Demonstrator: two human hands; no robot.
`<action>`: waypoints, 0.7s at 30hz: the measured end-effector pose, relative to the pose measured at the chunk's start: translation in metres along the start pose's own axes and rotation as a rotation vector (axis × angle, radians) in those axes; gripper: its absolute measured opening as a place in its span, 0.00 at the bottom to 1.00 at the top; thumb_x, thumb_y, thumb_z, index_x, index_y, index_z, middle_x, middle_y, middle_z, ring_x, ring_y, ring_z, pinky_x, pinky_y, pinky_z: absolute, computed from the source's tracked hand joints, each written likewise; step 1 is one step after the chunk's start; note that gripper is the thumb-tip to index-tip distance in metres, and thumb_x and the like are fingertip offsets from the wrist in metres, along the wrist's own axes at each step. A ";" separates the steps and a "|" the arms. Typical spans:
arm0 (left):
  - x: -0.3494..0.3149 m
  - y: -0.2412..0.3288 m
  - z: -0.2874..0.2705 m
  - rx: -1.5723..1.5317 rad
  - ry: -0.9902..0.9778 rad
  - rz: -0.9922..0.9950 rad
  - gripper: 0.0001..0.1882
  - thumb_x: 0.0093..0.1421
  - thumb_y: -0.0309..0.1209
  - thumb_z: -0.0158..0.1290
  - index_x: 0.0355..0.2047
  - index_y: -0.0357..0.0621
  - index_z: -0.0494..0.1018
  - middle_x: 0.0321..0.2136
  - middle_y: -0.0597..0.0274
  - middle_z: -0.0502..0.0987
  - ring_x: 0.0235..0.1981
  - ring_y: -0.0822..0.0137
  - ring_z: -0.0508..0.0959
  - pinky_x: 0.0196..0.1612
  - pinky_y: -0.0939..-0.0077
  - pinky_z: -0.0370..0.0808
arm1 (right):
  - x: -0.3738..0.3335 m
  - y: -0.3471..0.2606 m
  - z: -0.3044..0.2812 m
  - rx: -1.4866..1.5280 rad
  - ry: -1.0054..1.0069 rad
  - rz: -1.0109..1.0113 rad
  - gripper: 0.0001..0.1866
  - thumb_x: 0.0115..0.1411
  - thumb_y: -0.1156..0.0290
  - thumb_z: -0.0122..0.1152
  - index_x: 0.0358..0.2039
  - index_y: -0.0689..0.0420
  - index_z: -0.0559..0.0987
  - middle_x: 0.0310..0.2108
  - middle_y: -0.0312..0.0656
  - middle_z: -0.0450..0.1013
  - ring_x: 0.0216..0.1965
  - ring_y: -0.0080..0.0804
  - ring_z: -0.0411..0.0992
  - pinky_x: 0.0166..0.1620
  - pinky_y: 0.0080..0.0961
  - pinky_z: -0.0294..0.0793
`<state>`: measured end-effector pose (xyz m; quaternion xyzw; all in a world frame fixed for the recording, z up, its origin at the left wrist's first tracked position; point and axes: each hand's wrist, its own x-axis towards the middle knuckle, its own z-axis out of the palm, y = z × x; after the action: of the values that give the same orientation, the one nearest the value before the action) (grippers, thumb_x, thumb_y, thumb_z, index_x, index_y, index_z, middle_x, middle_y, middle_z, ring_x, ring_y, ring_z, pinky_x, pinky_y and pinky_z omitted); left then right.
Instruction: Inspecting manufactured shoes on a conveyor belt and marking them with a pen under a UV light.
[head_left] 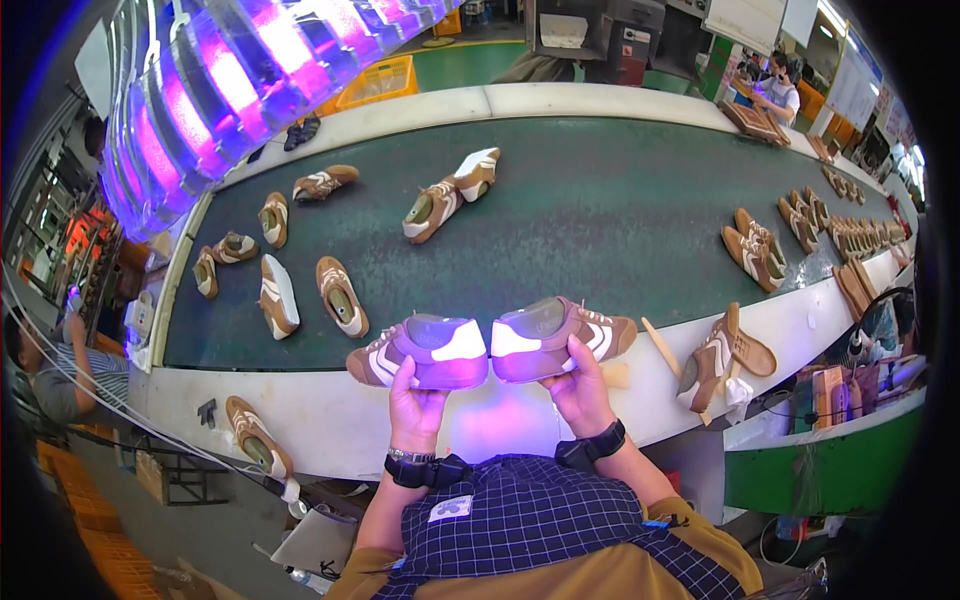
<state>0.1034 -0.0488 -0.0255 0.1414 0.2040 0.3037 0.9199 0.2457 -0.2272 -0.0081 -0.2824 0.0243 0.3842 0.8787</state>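
My left hand (416,410) is closed around the heel end of a brown sneaker with white stripes (400,355), its toe pointing left. A matching brown sneaker (590,335) is gripped at its heel by my right hand (582,396), toe to the right. The two white heel patches face each other, almost touching, above the near white edge of the conveyor. Purple light tints both heels and soles. To the right of my right hand, another brown sneaker (706,365) leans next to a loose insole (752,355).
On the green conveyor belt (600,210) lie several brown sneakers (342,298), with more in rows (756,248) at the right. One sneaker (256,437) rests on the near left edge. A glowing purple lamp (240,90) hangs at upper left. Co-workers (778,92) sit at far right and left.
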 end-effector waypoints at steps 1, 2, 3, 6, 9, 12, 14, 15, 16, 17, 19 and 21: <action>0.000 0.000 0.000 0.002 0.002 -0.005 0.27 0.58 0.32 0.52 0.57 0.45 0.59 0.52 0.58 0.68 0.53 0.59 0.68 0.55 0.56 0.68 | 0.000 0.001 0.000 0.005 0.000 -0.003 0.29 0.58 0.65 0.56 0.58 0.56 0.59 0.54 0.44 0.64 0.54 0.38 0.64 0.56 0.43 0.67; 0.000 -0.001 -0.001 0.000 0.003 -0.006 0.27 0.58 0.32 0.52 0.57 0.45 0.59 0.52 0.58 0.68 0.53 0.59 0.68 0.55 0.56 0.68 | 0.000 0.002 0.000 0.012 -0.026 -0.014 0.29 0.59 0.65 0.56 0.58 0.56 0.59 0.54 0.44 0.64 0.54 0.38 0.64 0.55 0.43 0.67; 0.000 -0.002 -0.002 0.006 0.007 -0.002 0.27 0.58 0.33 0.52 0.56 0.45 0.59 0.51 0.58 0.68 0.53 0.60 0.69 0.55 0.56 0.68 | 0.000 0.003 -0.001 0.009 0.003 -0.003 0.29 0.59 0.65 0.56 0.58 0.56 0.59 0.54 0.44 0.64 0.54 0.38 0.64 0.55 0.43 0.67; 0.000 -0.003 -0.003 0.010 0.021 0.000 0.26 0.58 0.33 0.52 0.56 0.45 0.60 0.51 0.59 0.69 0.52 0.60 0.69 0.55 0.57 0.68 | 0.001 0.004 -0.002 0.029 -0.003 -0.010 0.29 0.58 0.65 0.56 0.58 0.56 0.59 0.54 0.44 0.64 0.54 0.39 0.64 0.55 0.43 0.68; 0.001 -0.005 -0.004 0.009 0.032 -0.005 0.25 0.58 0.33 0.52 0.55 0.45 0.61 0.50 0.59 0.69 0.52 0.60 0.69 0.54 0.57 0.68 | 0.001 0.004 -0.003 0.002 0.002 -0.007 0.28 0.59 0.64 0.56 0.57 0.54 0.60 0.54 0.43 0.64 0.54 0.38 0.65 0.55 0.40 0.68; 0.001 -0.007 -0.003 0.011 0.041 -0.011 0.25 0.58 0.33 0.52 0.55 0.45 0.62 0.50 0.59 0.69 0.52 0.60 0.69 0.55 0.56 0.68 | 0.001 0.004 -0.004 -0.001 0.016 -0.006 0.28 0.59 0.63 0.56 0.57 0.54 0.60 0.53 0.42 0.65 0.54 0.37 0.65 0.55 0.41 0.68; 0.001 -0.007 -0.002 0.013 0.048 -0.014 0.24 0.58 0.33 0.52 0.54 0.45 0.62 0.50 0.59 0.69 0.52 0.60 0.70 0.55 0.56 0.68 | 0.001 0.004 -0.005 -0.005 0.008 -0.014 0.28 0.59 0.63 0.56 0.57 0.54 0.60 0.53 0.42 0.65 0.54 0.36 0.65 0.55 0.41 0.67; 0.001 -0.008 -0.002 0.013 0.062 -0.010 0.24 0.58 0.33 0.52 0.54 0.45 0.62 0.50 0.58 0.69 0.52 0.60 0.70 0.55 0.56 0.68 | 0.001 0.005 -0.006 -0.003 0.019 -0.006 0.28 0.59 0.63 0.56 0.57 0.54 0.60 0.53 0.42 0.65 0.54 0.36 0.65 0.55 0.41 0.67; 0.001 -0.009 -0.002 0.014 0.071 0.000 0.24 0.58 0.34 0.52 0.54 0.44 0.62 0.50 0.58 0.69 0.52 0.59 0.70 0.55 0.56 0.68 | 0.001 0.005 -0.006 -0.002 0.017 -0.011 0.27 0.59 0.63 0.56 0.57 0.54 0.60 0.53 0.42 0.65 0.54 0.36 0.65 0.55 0.41 0.68; 0.002 -0.010 -0.003 0.015 0.079 -0.006 0.24 0.58 0.34 0.52 0.54 0.44 0.62 0.50 0.58 0.69 0.52 0.59 0.70 0.55 0.56 0.68 | 0.001 0.005 -0.007 -0.003 0.008 -0.024 0.27 0.59 0.63 0.55 0.57 0.54 0.61 0.53 0.42 0.65 0.54 0.36 0.65 0.55 0.41 0.68; 0.003 -0.010 -0.004 0.004 0.068 -0.009 0.24 0.58 0.34 0.52 0.54 0.44 0.62 0.50 0.57 0.69 0.52 0.59 0.69 0.56 0.55 0.67 | 0.002 0.006 -0.009 0.000 0.015 -0.018 0.27 0.59 0.63 0.55 0.57 0.54 0.61 0.53 0.42 0.66 0.54 0.36 0.65 0.55 0.42 0.68; 0.004 -0.011 -0.005 0.001 0.078 -0.019 0.24 0.58 0.34 0.52 0.54 0.44 0.62 0.50 0.57 0.69 0.52 0.59 0.69 0.56 0.55 0.67 | 0.003 0.006 -0.010 0.001 0.016 -0.021 0.26 0.59 0.63 0.55 0.57 0.54 0.61 0.53 0.42 0.66 0.54 0.36 0.65 0.55 0.42 0.68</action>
<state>0.1092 -0.0543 -0.0351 0.1278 0.2410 0.3002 0.9140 0.2449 -0.2271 -0.0199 -0.2853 0.0287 0.3725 0.8826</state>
